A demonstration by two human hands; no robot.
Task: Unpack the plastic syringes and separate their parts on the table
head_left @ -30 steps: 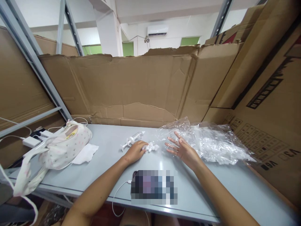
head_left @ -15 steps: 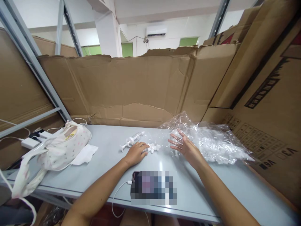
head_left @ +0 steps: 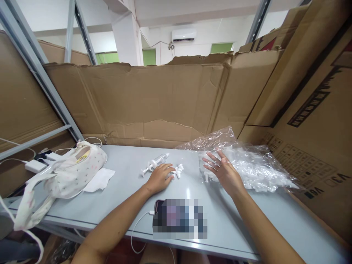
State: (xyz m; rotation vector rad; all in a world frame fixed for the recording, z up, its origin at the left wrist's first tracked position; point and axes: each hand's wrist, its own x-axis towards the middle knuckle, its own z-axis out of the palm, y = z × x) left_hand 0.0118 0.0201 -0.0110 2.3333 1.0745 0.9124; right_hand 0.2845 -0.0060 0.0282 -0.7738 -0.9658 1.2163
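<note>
My left hand (head_left: 160, 179) lies low on the table with its fingers loosely stretched out, at the edge of a small heap of white plastic pieces (head_left: 179, 171). Some of those pieces are partly hidden by its fingers. Just behind it rests a clear syringe (head_left: 158, 160) with dark markings and a white plunger, slanting toward the upper right. My right hand (head_left: 224, 172) is raised with fingers spread, against or just in front of a clear plastic bag (head_left: 255, 168) full of white pieces. Nothing shows in its grasp.
A phone (head_left: 178, 219), blurred out, lies near the front edge with a white cable. At the left are a pale patterned cloth bag (head_left: 78, 170), a white paper (head_left: 100, 179) and white chargers (head_left: 35, 166). Cardboard walls (head_left: 154, 99) enclose the back and sides.
My right hand has moved slightly right, and the plastic bag's loose end has shifted away from the white pieces. My left hand stays nearly in place; the small pieces sit a little differently.
</note>
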